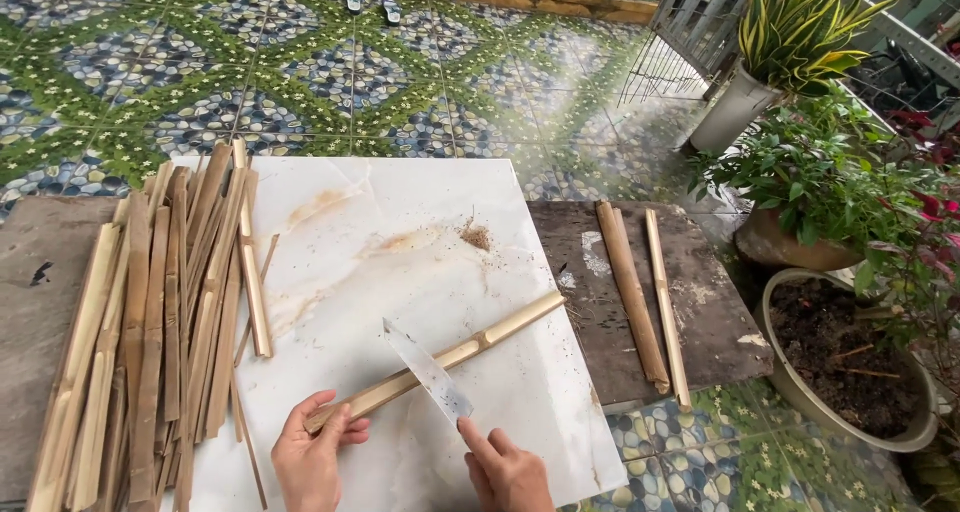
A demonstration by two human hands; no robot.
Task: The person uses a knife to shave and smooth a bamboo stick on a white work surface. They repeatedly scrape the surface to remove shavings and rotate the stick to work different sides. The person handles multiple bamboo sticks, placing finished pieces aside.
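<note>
From the head camera, a white marble-patterned slab [420, 302] lies across a dark board [700, 302] on a floor of blue and green patterned tiles [330, 72]. Take the slab as the landmark.

On the slab, running from its near edge up toward its right edge, lies a bamboo strip [470, 354] with one node showing about halfway along. The left hand [312, 452] is closed around the near end of that strip, thumb on top and fingers curled beneath, pinning it to the slab. The right hand [505, 470], just right of the left one at the slab's near edge, grips the handle of a knife [428, 371] (the handle itself is hidden in the fist). The blade points away from the person and its flat lies across the strip, touching it near the middle of the slab's near half.

Over the slab's left edge sits a pile of split bamboo strips [150, 342], stacked lengthwise and spilling onto the board. A small heap of brown shavings [477, 236] rests toward the slab's far right part.

Right of the slab, on the bare board, two more bamboo pieces [645, 302] lie side by side, well apart from the hands. Farther right of the slab stand potted plants [800, 172], one in a tall white pot, and a wide pot of soil [850, 362]
</note>
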